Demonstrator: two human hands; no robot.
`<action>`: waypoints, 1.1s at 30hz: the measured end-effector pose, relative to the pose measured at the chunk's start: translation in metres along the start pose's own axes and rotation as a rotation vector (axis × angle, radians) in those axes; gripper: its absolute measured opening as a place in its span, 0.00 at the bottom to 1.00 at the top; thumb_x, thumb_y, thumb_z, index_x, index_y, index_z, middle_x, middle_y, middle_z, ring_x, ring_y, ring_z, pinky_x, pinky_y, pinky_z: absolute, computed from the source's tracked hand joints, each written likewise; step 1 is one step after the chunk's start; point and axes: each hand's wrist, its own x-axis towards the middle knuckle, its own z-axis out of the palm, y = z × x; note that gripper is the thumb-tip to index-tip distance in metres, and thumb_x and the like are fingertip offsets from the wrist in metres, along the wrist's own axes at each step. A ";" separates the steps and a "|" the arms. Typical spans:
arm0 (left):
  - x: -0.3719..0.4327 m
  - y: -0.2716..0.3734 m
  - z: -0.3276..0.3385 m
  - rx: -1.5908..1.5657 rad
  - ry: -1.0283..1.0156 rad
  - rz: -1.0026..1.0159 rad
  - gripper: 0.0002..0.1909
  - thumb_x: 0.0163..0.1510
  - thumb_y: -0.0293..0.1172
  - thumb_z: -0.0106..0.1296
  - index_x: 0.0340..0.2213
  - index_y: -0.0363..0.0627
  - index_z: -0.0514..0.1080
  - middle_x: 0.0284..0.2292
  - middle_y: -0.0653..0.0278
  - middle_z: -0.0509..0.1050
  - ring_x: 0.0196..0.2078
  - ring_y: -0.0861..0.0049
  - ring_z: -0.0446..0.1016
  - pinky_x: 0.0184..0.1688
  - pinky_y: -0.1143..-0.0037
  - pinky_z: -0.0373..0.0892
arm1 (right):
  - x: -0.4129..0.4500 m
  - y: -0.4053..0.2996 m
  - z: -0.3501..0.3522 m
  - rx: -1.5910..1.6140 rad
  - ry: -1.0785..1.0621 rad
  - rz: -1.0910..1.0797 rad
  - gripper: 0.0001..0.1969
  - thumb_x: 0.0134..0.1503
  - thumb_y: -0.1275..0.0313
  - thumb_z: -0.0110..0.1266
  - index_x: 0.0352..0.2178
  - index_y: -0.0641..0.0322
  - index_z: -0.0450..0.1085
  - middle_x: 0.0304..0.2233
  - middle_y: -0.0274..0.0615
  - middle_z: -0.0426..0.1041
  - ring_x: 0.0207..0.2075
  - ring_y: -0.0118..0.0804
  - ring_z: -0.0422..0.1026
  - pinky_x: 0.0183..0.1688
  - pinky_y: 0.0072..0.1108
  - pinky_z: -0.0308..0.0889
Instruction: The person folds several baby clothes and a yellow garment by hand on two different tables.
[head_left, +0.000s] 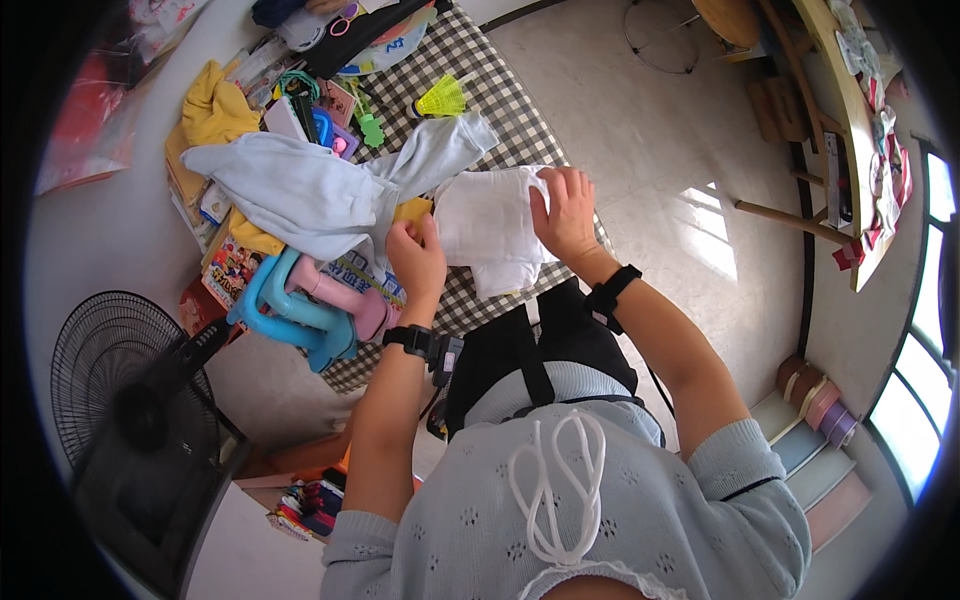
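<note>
A white cloth garment (491, 214), partly folded, lies on a black-and-white checked tablecloth (525, 127). My right hand (568, 214) rests on its right edge with the fingers spread a little. My left hand (417, 259) is at the garment's left side, its fingers curled beside a small yellow piece (412, 211); whether it pinches anything cannot be told. A crumpled light blue garment (300, 187) spreads to the left, one sleeve reaching up behind the white one.
Blue plastic tube-shaped pieces (300, 319) and a pink one (337, 292) stand near my left forearm. A yellow shuttlecock (441, 97), a yellow cloth (217, 109) and a black plastic bag (352, 45) lie farther back. A black fan (135, 397) stands at the left.
</note>
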 end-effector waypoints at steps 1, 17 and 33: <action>-0.006 0.005 -0.004 0.000 -0.004 0.002 0.21 0.52 0.43 0.53 0.32 0.33 0.64 0.26 0.57 0.69 0.26 0.69 0.69 0.29 0.73 0.65 | -0.003 -0.004 -0.001 0.014 -0.025 -0.116 0.17 0.47 0.71 0.54 0.40 0.60 0.63 0.42 0.45 0.65 0.45 0.46 0.63 0.48 0.35 0.57; -0.009 0.058 -0.026 -0.916 -0.473 -0.676 0.13 0.49 0.27 0.53 0.36 0.34 0.69 0.33 0.64 0.73 0.31 0.84 0.70 0.32 0.81 0.65 | -0.019 -0.008 0.017 -0.167 -0.325 -0.150 0.30 0.54 0.54 0.45 0.56 0.55 0.54 0.61 0.36 0.47 0.64 0.41 0.42 0.60 0.50 0.32; -0.050 0.138 0.026 -0.295 -0.384 0.239 0.21 0.50 0.30 0.51 0.46 0.37 0.66 0.34 0.52 0.75 0.31 0.64 0.75 0.34 0.72 0.69 | -0.053 0.027 -0.003 -0.238 -0.314 -0.011 0.34 0.49 0.55 0.48 0.54 0.61 0.55 0.62 0.41 0.45 0.65 0.45 0.37 0.58 0.56 0.28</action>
